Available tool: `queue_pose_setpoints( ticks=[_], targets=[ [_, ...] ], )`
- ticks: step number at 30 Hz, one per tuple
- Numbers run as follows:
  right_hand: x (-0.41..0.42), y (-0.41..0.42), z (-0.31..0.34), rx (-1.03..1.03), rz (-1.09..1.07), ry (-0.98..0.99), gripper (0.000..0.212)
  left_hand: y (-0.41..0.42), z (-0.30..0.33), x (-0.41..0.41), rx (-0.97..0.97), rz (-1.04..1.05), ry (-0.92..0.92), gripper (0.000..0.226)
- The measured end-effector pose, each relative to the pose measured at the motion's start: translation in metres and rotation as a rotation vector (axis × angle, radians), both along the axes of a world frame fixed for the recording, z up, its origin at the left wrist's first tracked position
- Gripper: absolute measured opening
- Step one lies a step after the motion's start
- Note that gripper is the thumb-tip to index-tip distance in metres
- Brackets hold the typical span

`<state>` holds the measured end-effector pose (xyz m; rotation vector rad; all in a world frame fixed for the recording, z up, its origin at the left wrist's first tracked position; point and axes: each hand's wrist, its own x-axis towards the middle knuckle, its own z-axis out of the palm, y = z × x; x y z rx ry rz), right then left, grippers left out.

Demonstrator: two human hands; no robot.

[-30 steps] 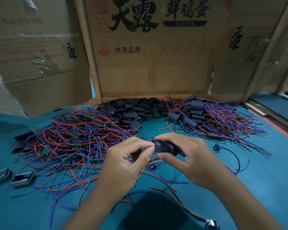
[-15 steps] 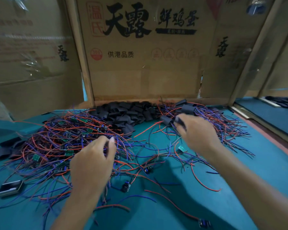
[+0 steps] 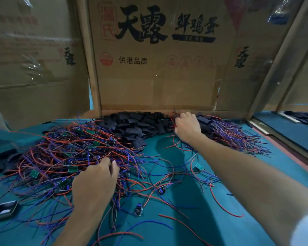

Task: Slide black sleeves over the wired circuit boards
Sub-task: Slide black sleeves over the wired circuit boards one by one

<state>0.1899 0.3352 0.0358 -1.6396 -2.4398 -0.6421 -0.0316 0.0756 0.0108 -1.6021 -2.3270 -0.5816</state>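
Note:
A tangle of red and blue wires with small green circuit boards covers the left of the teal table. My left hand lies palm down at its near edge, bent fingertips touching the wires and nothing seen in its grip. Loose black sleeves are heaped at the back centre. Sleeved boards with trailing wires are piled at the back right. My right hand reaches far out between these two heaps, fingers curled down into them; what they hold is hidden.
Cardboard box walls close off the back, with a wooden frame at right. Stray wired boards lie near the front centre. Two dark metal-edged trays sit at the left edge. More black sleeves lie far left.
The hands came apart from the sleeve they held together. My right hand carried it to the back right heap; my left hand dropped onto the wire tangle.

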Motion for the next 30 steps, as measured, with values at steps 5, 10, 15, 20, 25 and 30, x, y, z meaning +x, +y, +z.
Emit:
queue_pose_setpoints(
  ticks=[5,10,15,20,25,30],
  targets=[
    [-0.044,0.016,-0.024,-0.246,0.029,0.179,0.053,0.003,-0.007,0.003,-0.039,-0.021,0.033,0.031],
    [-0.058,0.033,-0.025,-0.376,-0.109,0.303,0.041,0.005,-0.013,0.000,-0.043,-0.027,0.032,0.032],
    [-0.058,0.024,-0.011,-0.430,-0.163,0.575,0.031,0.006,-0.013,-0.001,-0.019,-0.032,0.012,0.032],
    [-0.059,-0.039,0.001,-0.527,-0.041,0.969,0.009,0.009,-0.015,-0.003,0.046,-0.030,-0.008,0.033],
    [-0.038,-0.152,-0.012,-0.728,0.184,1.066,0.027,0.015,-0.020,0.000,0.012,-0.024,0.006,0.033],
    [0.012,-0.214,-0.009,-0.763,0.297,1.107,0.032,0.014,-0.016,0.005,0.147,-0.135,-0.006,0.026]
  ],
)
